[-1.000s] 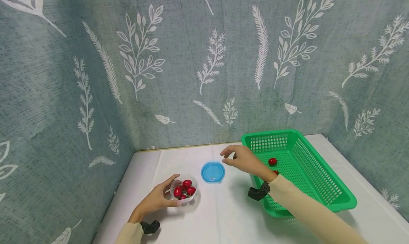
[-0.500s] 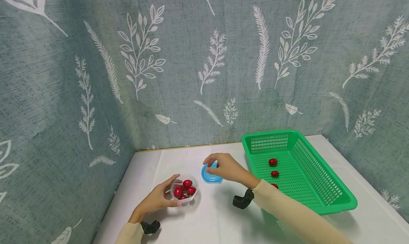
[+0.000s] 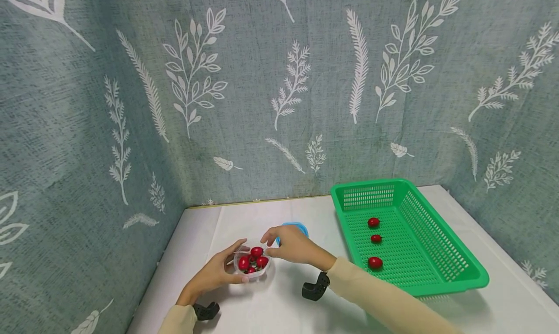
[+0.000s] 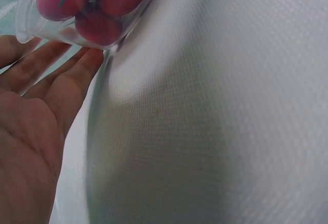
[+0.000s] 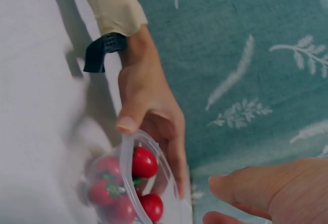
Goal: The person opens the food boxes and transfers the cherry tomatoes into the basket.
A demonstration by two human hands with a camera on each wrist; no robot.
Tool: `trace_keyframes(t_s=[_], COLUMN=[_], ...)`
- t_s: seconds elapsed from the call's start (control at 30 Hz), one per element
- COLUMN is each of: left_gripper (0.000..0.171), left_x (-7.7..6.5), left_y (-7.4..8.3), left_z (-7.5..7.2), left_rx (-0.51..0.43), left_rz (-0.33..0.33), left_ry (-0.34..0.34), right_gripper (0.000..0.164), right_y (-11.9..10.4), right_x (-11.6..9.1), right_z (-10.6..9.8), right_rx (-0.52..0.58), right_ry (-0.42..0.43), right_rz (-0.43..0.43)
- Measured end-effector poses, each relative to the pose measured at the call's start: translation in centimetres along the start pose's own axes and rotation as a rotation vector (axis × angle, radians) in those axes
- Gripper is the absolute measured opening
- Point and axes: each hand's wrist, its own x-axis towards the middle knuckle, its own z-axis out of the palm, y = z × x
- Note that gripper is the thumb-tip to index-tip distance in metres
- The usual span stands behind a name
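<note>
My left hand point(image 3: 215, 271) holds a clear plastic tub point(image 3: 256, 277) from its left side, thumb at the near edge and fingers round the far one. Inside lie several red cherry tomatoes point(image 3: 262, 262) with green stems; the left wrist view also shows the tub point(image 4: 31, 21) tilted in that camera's frame. My right hand point(image 3: 293, 245) hovers at the tub's right rim, index finger and thumb apart with nothing seen between them. In the right wrist view, the fingertips of the right hand point(image 5: 277, 190) are spread beside the tub. Behind this hand, a blue lid point(image 3: 300, 226) is partly hidden.
A green slotted basket point(image 3: 430, 227) stands on the white-covered table point(image 3: 244, 309) at the right. Three cherry tomatoes point(image 3: 375, 262) lie along its left part. A grey-green curtain point(image 3: 244, 106) with white leaf prints closes off the back and sides.
My right hand has moved left and nearer, from the basket's edge, across the blue lid, to the tub's rim. The left hand and tub have stayed put. Three tomatoes in the basket are now uncovered.
</note>
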Motion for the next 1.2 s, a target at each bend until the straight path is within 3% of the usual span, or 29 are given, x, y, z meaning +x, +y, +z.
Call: trace_keyframes(t_s=[0.77,1.2], left_gripper=[0.106,0.105], left_x=[-0.2,-0.1], left_y=[0.1,-0.1], left_z=[0.0,0.0], left_rx=[-0.039,-0.017], left_rz=[0.009,0.001], left_ry=[-0.006,0.008], right_gripper=[0.033,0.029], right_y=[-0.4,0.1], right_x=[0.6,1.3], right_z=[3.9,5.1], right_rx=[-0.031,-0.257], right_ry=[-0.092,-0.179], right_rz=[0.035,0.079])
